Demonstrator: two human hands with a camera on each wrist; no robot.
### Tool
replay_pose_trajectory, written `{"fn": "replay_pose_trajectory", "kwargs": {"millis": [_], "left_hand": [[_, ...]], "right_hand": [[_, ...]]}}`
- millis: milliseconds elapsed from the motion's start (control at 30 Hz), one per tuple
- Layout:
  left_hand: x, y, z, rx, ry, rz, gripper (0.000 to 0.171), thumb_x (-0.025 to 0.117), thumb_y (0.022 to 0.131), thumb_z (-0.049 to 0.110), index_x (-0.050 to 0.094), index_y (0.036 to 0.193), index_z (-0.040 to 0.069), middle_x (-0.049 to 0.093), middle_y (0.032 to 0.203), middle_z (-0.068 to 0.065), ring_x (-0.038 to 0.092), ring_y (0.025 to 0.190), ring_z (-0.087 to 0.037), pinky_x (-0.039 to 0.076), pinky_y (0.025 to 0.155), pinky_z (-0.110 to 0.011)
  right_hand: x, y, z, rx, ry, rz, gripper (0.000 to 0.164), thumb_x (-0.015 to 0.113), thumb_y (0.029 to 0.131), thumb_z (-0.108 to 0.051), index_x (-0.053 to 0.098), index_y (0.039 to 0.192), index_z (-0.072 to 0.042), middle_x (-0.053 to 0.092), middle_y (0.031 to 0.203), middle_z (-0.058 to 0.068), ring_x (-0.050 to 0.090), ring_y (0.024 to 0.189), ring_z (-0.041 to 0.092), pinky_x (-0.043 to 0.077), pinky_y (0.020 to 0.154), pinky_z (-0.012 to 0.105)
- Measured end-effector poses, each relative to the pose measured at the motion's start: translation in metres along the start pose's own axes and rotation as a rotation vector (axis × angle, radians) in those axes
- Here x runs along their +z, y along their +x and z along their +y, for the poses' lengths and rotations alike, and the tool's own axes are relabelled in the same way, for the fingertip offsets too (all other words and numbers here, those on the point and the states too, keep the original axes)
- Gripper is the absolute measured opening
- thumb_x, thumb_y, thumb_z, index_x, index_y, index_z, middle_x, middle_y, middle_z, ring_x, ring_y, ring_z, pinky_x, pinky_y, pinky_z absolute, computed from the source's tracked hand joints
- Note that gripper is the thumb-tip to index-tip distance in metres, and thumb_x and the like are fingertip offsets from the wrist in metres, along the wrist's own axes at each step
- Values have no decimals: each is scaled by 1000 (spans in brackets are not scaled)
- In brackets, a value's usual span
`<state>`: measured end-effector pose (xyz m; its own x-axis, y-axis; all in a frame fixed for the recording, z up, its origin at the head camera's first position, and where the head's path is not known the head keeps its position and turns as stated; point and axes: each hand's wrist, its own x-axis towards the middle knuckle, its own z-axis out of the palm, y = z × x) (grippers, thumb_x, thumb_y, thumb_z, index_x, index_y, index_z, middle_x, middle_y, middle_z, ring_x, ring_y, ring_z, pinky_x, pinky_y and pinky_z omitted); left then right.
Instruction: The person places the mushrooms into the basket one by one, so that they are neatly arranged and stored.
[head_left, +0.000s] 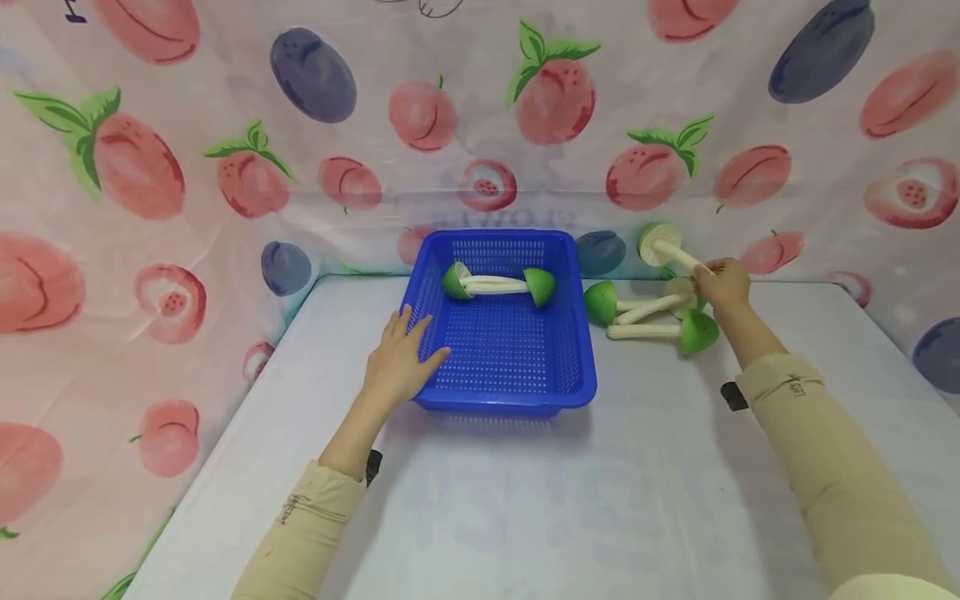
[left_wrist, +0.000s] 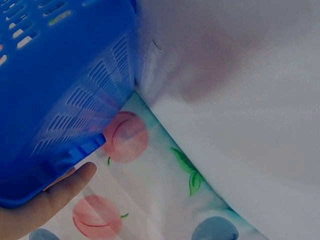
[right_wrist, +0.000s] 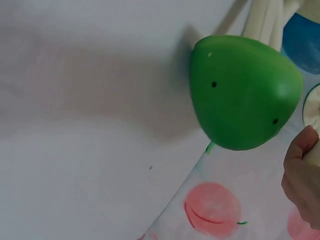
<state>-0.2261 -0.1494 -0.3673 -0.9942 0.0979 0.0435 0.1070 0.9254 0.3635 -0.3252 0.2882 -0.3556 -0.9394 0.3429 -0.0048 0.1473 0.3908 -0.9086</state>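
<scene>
A blue plastic basket (head_left: pixel 501 400) stands on the white table. My left hand (head_left: pixel 397 358) rests on its left rim with fingers spread and straight; the left wrist view shows a finger (left_wrist: pixel 70 187) along the rim. Inside the basket lie two toy mushrooms (head_left: pixel 540 287) with green caps and white stems. Right of it, my right hand (head_left: pixel 723 283) pinches another mushroom (head_left: pixel 660 244) by the stem, cap up and to the left, raised over a small pile. That pile holds several like mushrooms (head_left: pixel 699 332). One green cap (right_wrist: pixel 245 92) looms large in the right wrist view.
Behind the table (head_left: pixel 487 500) hangs a fruit-printed cloth (head_left: pixel 450 183), close to the basket's back and the pile. The cloth also runs down the table's left side.
</scene>
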Motion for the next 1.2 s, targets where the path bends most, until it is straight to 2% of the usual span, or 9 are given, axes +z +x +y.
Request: {"fn": "replay_pose_trajectory", "kwargs": {"millis": [100,167,333,400,467,633,800,967,1200], "left_hand": [[1,1,0,-2,-3,0,69,49,93,49,32,147,10,11,158,-19,6,147,-36,32,103,-64],[0,1,0,-4,0,-2,69,49,93,49,32,147,10,10,158,-19,5,147,-36,31,103,-65],[1,2,0,-6,3,-3,70,49,93,49,31,148,10,10,158,-19,5,147,-36,30,104,-65],[2,3,0,-6,2,-3,70,49,93,49,31,148,10,10,158,-20,5,147,-36,30,104,-65],[2,3,0,-7,1,-7,70,48,93,50,31,148,10,10,158,-19,5,147,-36,30,104,-65],[2,2,0,-4,-1,-4,70,48,93,51,31,148,10,10,158,-20,5,146,-36,31,103,-66],[1,2,0,-2,0,-1,70,49,93,50,31,147,10,10,158,-19,6,146,-36,31,103,-65],[0,2,1,-4,-11,-11,70,49,93,50,31,148,10,10,158,-19,4,147,-36,30,104,-65],[1,3,1,-5,-1,-11,70,48,93,50,30,148,10,10,158,-20,5,146,-37,30,103,-66]], "right_hand": [[-3,-1,-3,54,266,-64,5,42,97,-11,43,94,-6,53,64,-13,55,55,-7,51,62,8],[-3,-4,-6,65,360,-93,6,39,98,-12,40,96,-8,54,65,-10,55,56,-5,51,63,8],[-3,-8,-14,73,431,-155,45,30,101,-18,26,138,8,53,65,-9,50,59,-1,48,57,9],[-3,-8,-18,95,469,-192,56,31,102,-20,14,145,10,52,65,-7,49,59,0,45,54,10],[-3,-10,-22,124,498,-240,59,37,100,-25,16,146,5,51,65,-7,47,58,1,43,53,12],[-1,-17,-33,159,580,-326,35,59,92,-21,41,120,-10,51,63,-5,42,53,4,38,51,16],[9,-29,-46,144,675,-239,27,63,88,-9,39,101,-12,51,57,-4,38,45,5,34,43,17],[17,-35,-58,104,627,-182,27,61,90,-15,35,98,-14,51,59,-6,38,47,4,33,45,16],[26,-40,-72,60,498,-303,19,57,92,-29,49,97,-13,56,71,-9,53,63,4,46,58,15]]}}
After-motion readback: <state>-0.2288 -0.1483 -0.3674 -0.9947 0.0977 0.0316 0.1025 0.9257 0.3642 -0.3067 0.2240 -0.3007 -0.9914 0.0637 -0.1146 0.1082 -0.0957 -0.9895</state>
